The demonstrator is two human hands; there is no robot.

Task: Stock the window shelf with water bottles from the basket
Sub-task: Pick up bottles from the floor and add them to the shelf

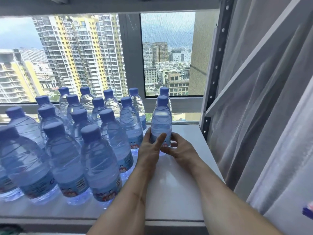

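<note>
You are cupping the bottle (161, 122) upright near the shelf's (177, 184) back right corner, left hand (149, 148) and right hand (179, 150) fingers curling round its base; releasing unevenly risks tipping it into the neighbouring bottles (101, 150).

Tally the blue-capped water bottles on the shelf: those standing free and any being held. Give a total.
free-standing bottles: 16
held bottle, gripped by the left hand and right hand: 1
Total: 17 bottles with caps in view. A sliver at the left edge may be one more; I cannot tell.
</note>
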